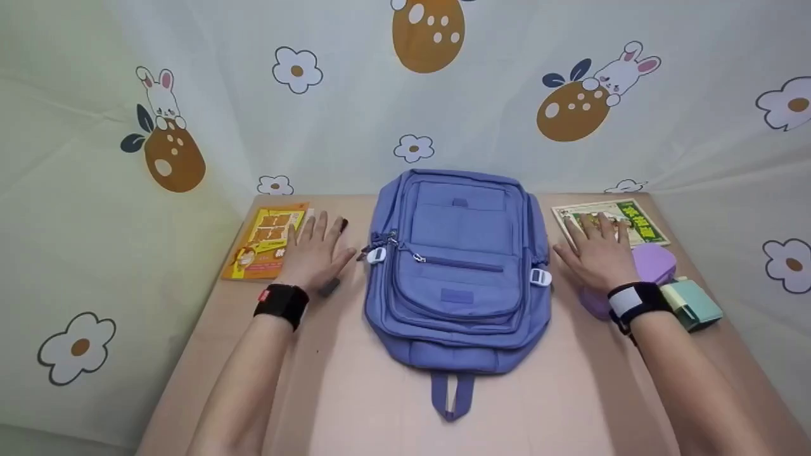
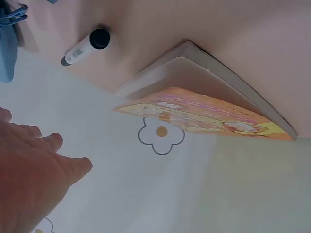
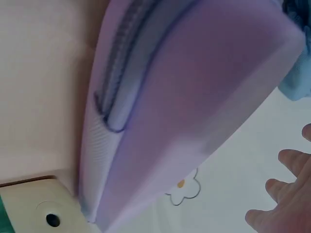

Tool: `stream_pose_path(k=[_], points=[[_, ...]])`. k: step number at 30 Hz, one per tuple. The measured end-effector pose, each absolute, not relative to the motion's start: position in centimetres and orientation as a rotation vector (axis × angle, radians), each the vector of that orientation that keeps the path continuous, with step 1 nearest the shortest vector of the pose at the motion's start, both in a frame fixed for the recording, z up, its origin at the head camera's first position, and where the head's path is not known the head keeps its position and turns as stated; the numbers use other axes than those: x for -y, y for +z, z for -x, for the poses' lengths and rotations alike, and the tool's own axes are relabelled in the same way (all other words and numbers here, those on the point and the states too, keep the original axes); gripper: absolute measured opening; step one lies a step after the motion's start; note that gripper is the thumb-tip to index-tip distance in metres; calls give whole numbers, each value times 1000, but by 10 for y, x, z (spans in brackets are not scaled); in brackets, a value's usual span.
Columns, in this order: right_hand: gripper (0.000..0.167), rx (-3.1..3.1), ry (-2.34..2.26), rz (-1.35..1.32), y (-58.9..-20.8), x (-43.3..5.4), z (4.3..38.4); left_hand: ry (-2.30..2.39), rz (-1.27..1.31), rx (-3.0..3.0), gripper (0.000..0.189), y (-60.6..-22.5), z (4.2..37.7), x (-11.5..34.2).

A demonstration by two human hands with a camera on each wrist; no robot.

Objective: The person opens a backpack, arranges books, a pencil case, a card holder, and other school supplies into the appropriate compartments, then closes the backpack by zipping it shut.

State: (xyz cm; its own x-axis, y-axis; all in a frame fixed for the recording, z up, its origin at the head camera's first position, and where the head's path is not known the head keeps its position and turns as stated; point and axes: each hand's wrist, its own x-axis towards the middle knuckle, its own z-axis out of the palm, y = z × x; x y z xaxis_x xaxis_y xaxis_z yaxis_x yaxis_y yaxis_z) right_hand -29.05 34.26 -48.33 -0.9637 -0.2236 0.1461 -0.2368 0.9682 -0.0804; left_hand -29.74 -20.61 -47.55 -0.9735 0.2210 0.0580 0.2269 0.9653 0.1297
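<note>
A blue-purple backpack (image 1: 462, 278) lies flat between my hands, front pocket up and top handle towards me. My left hand (image 1: 315, 253) has its fingers straight and spread, holding nothing, in front of an orange-yellow booklet (image 1: 256, 253). The left wrist view shows a white marker (image 2: 86, 47) with a black cap beside that booklet, whose cover stands lifted. My right hand (image 1: 599, 253) is likewise spread and holds nothing. Partly behind it are a green-and-white booklet (image 1: 643, 225) and a purple zipped pencil case (image 1: 656, 263), seen close in the right wrist view.
A teal-and-cream box (image 1: 697, 304) stands beside my right wrist, near the table's right side. The pale pink table (image 1: 380, 411) is bounded by a white curtain (image 1: 342, 126) printed with flowers and rabbits at the back and sides.
</note>
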Motion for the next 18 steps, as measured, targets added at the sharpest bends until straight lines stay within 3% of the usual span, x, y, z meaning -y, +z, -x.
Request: stream_pose_path(k=[10,18], points=[[63,2771,173,-779,-475,-288,266,-214,803,2957,79,-457,271,151],[65,2744,259,-1148,-494,-249,223,-280,1201,2872,68,-460,231,102]])
